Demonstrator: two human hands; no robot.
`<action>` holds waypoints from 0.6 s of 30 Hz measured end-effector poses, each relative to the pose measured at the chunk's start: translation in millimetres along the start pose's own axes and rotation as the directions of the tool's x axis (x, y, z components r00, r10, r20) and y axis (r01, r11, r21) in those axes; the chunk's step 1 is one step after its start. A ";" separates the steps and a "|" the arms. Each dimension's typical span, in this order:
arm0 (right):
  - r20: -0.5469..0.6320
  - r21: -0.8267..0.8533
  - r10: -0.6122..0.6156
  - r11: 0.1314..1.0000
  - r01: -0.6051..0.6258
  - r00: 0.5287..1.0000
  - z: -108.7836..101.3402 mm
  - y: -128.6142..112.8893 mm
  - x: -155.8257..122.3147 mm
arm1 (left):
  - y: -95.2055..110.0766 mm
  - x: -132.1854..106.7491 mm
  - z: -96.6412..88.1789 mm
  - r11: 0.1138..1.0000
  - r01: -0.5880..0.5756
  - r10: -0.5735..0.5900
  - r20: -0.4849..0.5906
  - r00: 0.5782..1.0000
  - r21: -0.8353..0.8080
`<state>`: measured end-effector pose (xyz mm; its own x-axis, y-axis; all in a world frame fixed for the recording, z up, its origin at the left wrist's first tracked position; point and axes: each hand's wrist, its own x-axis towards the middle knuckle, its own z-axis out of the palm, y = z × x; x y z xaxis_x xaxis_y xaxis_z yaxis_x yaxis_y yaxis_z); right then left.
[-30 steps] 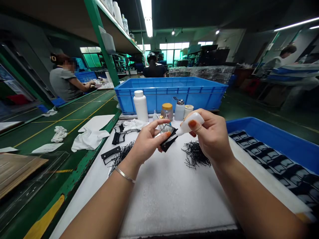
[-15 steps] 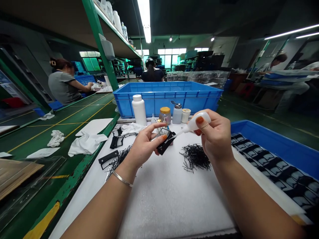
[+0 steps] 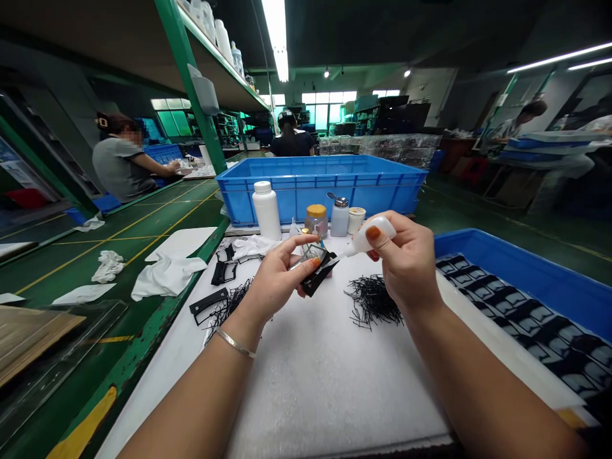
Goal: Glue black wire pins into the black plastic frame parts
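Observation:
My left hand (image 3: 277,280) holds a small black plastic frame (image 3: 318,271) with a clear window, pinched between thumb and fingers above the white foam mat (image 3: 325,382). My right hand (image 3: 406,264) grips a small white squeeze bottle (image 3: 370,234), its thin nozzle pointing left and touching the frame's upper edge. A heap of thin black pins (image 3: 373,305) lies on the mat just below my right hand. More black pins and loose black frames (image 3: 217,303) lie to the left of my left hand.
A blue crate (image 3: 315,182) stands behind, with a white bottle (image 3: 266,210), an amber jar (image 3: 315,220) and a dispenser (image 3: 339,215) in front. A blue tray (image 3: 530,280) of black frames sits right. White cloths (image 3: 165,274) lie left. Other people work at far benches.
The view shifted slightly. My right hand moved the bottle a little left, bringing its nozzle tip onto the frame. My left hand holds the frame almost still.

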<state>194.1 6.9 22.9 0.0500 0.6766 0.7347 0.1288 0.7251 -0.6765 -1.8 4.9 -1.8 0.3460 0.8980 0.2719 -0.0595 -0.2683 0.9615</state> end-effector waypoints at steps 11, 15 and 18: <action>-0.024 -0.049 0.024 0.998 -0.025 0.999 0.6 -1.5 -1.2 | 3.0 -1.5 2.5 1.000 0.005 -0.005 -0.012 1.000 -0.009; -0.038 -0.009 0.055 0.998 -0.056 0.998 0.5 -1.3 -0.6 | 3.0 -1.6 3.0 1.000 0.002 -0.002 -0.015 1.000 -0.018; -0.042 0.148 0.155 0.978 -0.147 0.987 -2.8 0.3 3.4 | 2.6 -1.2 2.4 1.000 0.003 -0.004 -0.022 1.000 -0.024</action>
<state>197.1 9.1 25.3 0.1113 0.7747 0.6224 -0.0282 0.6285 -0.7773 -0.1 2.3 0.3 0.3255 0.9065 0.2690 -0.0811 -0.2567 0.9631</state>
